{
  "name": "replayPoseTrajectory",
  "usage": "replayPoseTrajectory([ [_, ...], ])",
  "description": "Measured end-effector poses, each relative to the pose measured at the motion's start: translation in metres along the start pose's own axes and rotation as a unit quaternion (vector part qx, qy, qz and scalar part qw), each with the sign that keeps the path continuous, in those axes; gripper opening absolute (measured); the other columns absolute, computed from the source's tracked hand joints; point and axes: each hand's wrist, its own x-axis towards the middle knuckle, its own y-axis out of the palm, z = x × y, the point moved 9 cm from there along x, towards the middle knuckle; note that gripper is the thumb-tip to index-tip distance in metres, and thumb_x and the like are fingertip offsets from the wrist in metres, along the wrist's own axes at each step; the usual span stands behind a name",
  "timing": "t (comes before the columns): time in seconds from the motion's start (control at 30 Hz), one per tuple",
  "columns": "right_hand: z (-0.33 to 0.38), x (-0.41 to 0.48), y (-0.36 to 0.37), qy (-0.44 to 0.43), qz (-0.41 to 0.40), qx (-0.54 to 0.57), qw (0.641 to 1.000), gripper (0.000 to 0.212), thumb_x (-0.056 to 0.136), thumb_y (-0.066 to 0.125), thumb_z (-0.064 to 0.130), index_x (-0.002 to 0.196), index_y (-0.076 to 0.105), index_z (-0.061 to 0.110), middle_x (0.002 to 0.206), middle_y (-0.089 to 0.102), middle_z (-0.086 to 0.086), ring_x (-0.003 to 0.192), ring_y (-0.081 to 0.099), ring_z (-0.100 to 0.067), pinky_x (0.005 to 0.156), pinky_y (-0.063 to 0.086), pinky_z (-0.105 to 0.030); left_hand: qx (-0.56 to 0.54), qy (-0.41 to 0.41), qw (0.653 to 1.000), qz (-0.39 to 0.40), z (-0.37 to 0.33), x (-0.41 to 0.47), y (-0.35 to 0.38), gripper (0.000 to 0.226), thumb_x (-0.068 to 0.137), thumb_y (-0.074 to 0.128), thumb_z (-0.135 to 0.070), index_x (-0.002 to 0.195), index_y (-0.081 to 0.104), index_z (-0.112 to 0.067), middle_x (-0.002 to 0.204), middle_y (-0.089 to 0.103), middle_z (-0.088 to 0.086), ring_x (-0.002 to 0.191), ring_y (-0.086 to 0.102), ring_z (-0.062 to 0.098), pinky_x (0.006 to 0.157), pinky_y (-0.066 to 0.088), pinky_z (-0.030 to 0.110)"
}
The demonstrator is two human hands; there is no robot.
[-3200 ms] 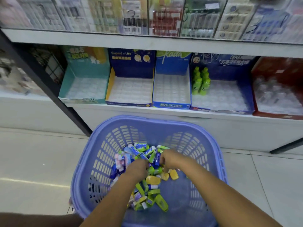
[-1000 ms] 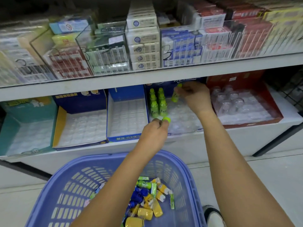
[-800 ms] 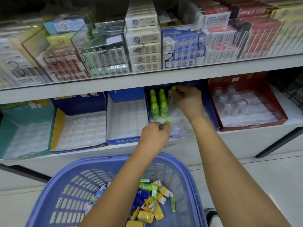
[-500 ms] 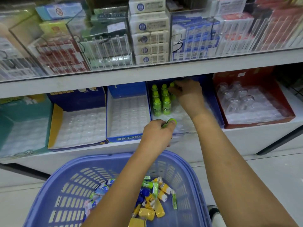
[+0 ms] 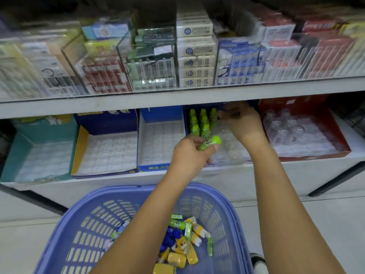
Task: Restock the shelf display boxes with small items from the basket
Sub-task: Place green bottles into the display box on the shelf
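Gripping green bottle (image 5: 210, 142) in left hand (image 5: 189, 153), right hand (image 5: 244, 123) beside boxed bottles (image 5: 203, 121), grip unclear.

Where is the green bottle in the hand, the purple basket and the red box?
green bottle (image 5: 209, 142), head view, middle of its body.
purple basket (image 5: 126, 189), head view, far rim.
red box (image 5: 312, 104), head view, back wall.

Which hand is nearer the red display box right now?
Right. The right hand is inside the neighbouring dark blue box, just left of the red display box. The left hand, gripping a green bottle, is farther left, at that box's front.
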Motion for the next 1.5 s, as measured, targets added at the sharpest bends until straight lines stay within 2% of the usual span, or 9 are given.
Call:
replayPoseTrajectory([
  [0.07, 0.008, -0.021, -0.001, 0.006, 0.086, 0.131, 0.988, 0.003, 0.084, 0.067, 0.013, 0.086, 0.068, 0.016, 0.084, 0.068, -0.003, 0.082, 0.061, -0.013, 0.075, 0.052, -0.028, -0.021, 0.047, 0.998, -0.033, -0.012, -0.003, -0.014, 0.021, 0.08, 0.074, -0.017, 0.084, 0.054, -0.023, 0.075, 0.063, 0.002, 0.046, 0.054, 0.007, 0.05, 0.047, 0.022],
  [0.17, 0.026, -0.058, 0.012, 0.012, 0.245, 0.241, 0.939, 0.014, 0.087, 0.063, 0.014, 0.098, 0.069, 0.019, 0.094, 0.072, -0.005, 0.085, 0.068, -0.012, 0.071, 0.054, -0.018, -0.035, 0.12, 0.99, -0.061, -0.028, -0.012, -0.028, 0.024, 0.077, 0.076, -0.014, 0.086, 0.061, -0.029, 0.074, 0.065, -0.003, 0.058, 0.057, 0.008, 0.06, 0.051, 0.024],
  [0.43, 0.031, -0.065, 0.007, 0.009, 0.261, 0.28, 0.924, 0.02, 0.078, 0.07, 0.003, 0.096, 0.067, 0.01, 0.084, 0.069, -0.004, 0.078, 0.068, -0.008, 0.071, 0.054, -0.016, -0.223, 0.098, 0.97, -0.02, -0.024, -0.016, -0.017, 0.021, 0.08, 0.07, -0.006, 0.099, 0.066, -0.016, 0.092, 0.072, 0.001, 0.085, 0.067, 0.008, 0.073, 0.052, 0.017],
  [0.6, 0.042, -0.057, -0.003, -0.036, 0.208, 0.246, 0.946, 0.03, 0.077, 0.072, 0.023, 0.107, 0.068, 0.024, 0.097, 0.074, 0.002, 0.095, 0.068, -0.01, 0.085, 0.054, -0.021, -0.099, 0.136, 0.985, 0.029, -0.035, -0.01, -0.005, 0.025, 0.086, 0.064, -0.002, 0.103, 0.063, -0.021, 0.09, 0.069, -0.004, 0.082, 0.065, 0.002, 0.077, 0.052, 0.018],
  [0.8, 0.035, -0.041, -0.008, -0.052, 0.134, 0.199, 0.969, 0.019, 0.076, 0.076, 0.021, 0.091, 0.072, 0.031, 0.09, 0.074, 0.01, 0.088, 0.069, -0.006, 0.085, 0.054, -0.024, 0.056, 0.165, 0.985, 0.012, -0.038, -0.008, -0.001, 0.025, 0.093, 0.057, -0.015, 0.118, 0.062, -0.02, 0.101, 0.067, -0.008, 0.1, 0.064, 0.011, 0.087, 0.047, 0.014],
  [0.97, 0.001, -0.014, -0.009, -0.008, -0.006, 0.155, 0.988, 0.025, 0.075, 0.077, 0.018, 0.1, 0.074, 0.015, 0.091, 0.072, 0.008, 0.083, 0.062, 0.002, 0.081, 0.047, -0.016, 0.392, 0.203, 0.896, 0.043, -0.011, -0.021, 0.026, 0.044, 0.096, 0.05, -0.026, 0.138, 0.046, -0.012, 0.144, 0.046, 0.005, 0.131, 0.042, 0.019, 0.105, 0.03, 0.024],
  [1.17, -0.011, -0.004, 0.019, -0.023, 0.003, 0.097, 0.995, 0.034, 0.077, 0.074, 0.012, 0.111, 0.069, 0.007, 0.11, 0.069, -0.007, 0.094, 0.059, -0.004, 0.077, 0.042, -0.001, 0.423, 0.242, 0.87, 0.075, 0.009, -0.033, 0.034, 0.05, 0.098, 0.044, -0.022, 0.146, 0.033, -0.012, 0.156, 0.025, 0.0, 0.144, 0.018, 0.013, 0.116, 0.01, 0.019],
  [1.3, -0.012, 0.005, 0.024, -0.019, 0.032, 0.071, 0.997, 0.037, 0.078, 0.074, 0.012, 0.114, 0.068, 0.008, 0.113, 0.067, -0.009, 0.096, 0.06, -0.009, 0.085, 0.044, -0.014, 0.43, 0.252, 0.864, 0.076, 0.011, -0.032, 0.035, 0.053, 0.098, 0.045, -0.023, 0.147, 0.029, -0.012, 0.157, 0.021, 0.0, 0.145, 0.015, 0.013, 0.115, 0.004, 0.016],
  [1.5, -0.021, 0.012, 0.035, -0.003, 0.07, 0.035, 0.997, 0.037, 0.076, 0.076, 0.013, 0.113, 0.068, 0.009, 0.109, 0.07, -0.007, 0.091, 0.061, -0.006, 0.082, 0.044, -0.015, 0.433, 0.262, 0.859, 0.076, 0.013, -0.032, 0.037, 0.054, 0.098, 0.045, -0.026, 0.147, 0.028, -0.012, 0.157, 0.02, 0.0, 0.145, 0.014, 0.013, 0.114, 0.002, 0.015],
])
